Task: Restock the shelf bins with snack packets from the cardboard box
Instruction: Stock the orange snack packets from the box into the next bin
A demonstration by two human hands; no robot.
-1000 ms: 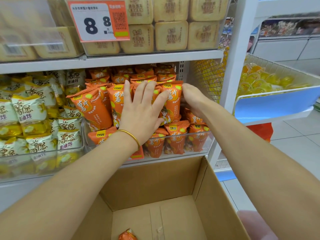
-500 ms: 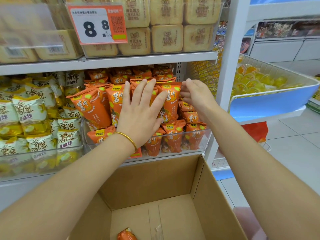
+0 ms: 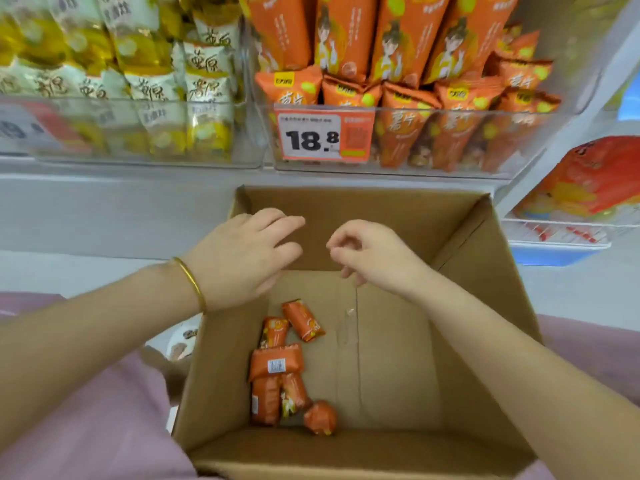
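Your left hand hovers above the left rear part of the cardboard box. Its fingers are extended and slightly spread, and it holds nothing. A gold bangle sits on that wrist.

Your right hand hovers above the middle of the box, just beside the left hand but apart from it. Its fingers are loosely curled, with the thumb near the forefinger, and nothing is held between them.

The box stands open below the shelf. Six loose orange packets lie on its floor, grouped along the left side. Several touch or overlap, and one shows a barcode label facing up.

Directly behind the box, the right-hand clear bin holds shelved orange packets. A tall row stands upright at the back and shorter ones stand in front. A price tag reading 18.8 is fixed to the bin's front wall.

The left-hand clear bin is just beside it and holds yellow-and-white packets.
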